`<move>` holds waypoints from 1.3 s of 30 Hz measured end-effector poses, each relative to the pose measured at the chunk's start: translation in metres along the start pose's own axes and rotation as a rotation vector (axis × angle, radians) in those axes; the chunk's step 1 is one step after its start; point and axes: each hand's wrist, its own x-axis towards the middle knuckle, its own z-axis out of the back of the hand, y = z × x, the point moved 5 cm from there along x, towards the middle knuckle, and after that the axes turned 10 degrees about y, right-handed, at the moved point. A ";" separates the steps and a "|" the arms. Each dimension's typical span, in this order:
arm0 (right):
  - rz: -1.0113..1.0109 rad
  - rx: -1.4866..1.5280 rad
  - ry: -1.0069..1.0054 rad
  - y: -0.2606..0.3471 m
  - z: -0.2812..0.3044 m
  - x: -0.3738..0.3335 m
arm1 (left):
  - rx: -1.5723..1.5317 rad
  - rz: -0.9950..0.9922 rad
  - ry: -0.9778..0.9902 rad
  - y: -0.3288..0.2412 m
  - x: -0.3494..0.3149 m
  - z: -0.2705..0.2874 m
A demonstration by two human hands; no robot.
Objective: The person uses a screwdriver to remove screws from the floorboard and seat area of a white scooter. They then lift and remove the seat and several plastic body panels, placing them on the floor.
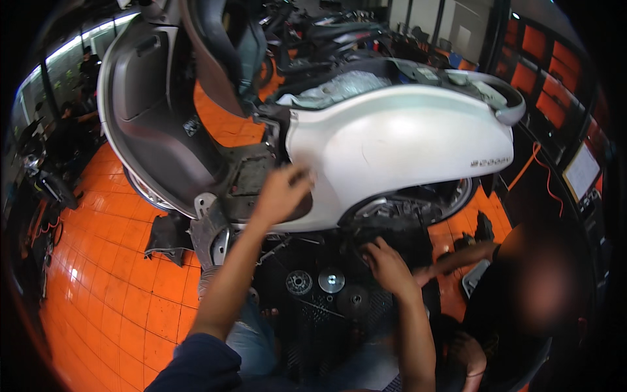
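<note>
A white scooter (pixel 392 140) stands side-on before me with its seat raised. My left hand (pixel 284 194) is up by the front of its white side panel, fingers bent and somewhat apart, with nothing plain to see in them. Lower down, my right hand (pixel 390 266) curls its fingers at the dark parts under the rear wheel (pixel 457 196). What those fingers grip is lost in the shadow. Below, a ribbed metal disc (pixel 299 282), a shiny silver disc (pixel 331 280) and a dark round plate (pixel 353 301) lie on a black mat (pixel 307 326).
At the right a co-worker's arm (pixel 467 256) reaches in close to my right hand. A dark plastic cover (pixel 168 239) lies on the orange tiled floor (pixel 114 261) at the left. Other motorcycles (pixel 339 36) stand behind. An orange cable (pixel 548 176) hangs at the right.
</note>
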 end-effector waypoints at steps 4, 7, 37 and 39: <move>0.063 0.058 -0.186 0.017 0.022 -0.001 | -0.303 0.385 0.501 0.080 -0.074 -0.147; 0.019 0.020 -0.258 0.007 0.033 -0.011 | -1.072 0.731 0.598 0.048 -0.080 -0.210; -0.333 0.377 -0.994 -0.018 0.042 -0.043 | -1.238 0.838 0.794 0.015 -0.111 -0.232; -0.169 0.675 -1.271 0.002 0.071 -0.058 | -1.260 0.824 1.037 -0.013 -0.131 -0.234</move>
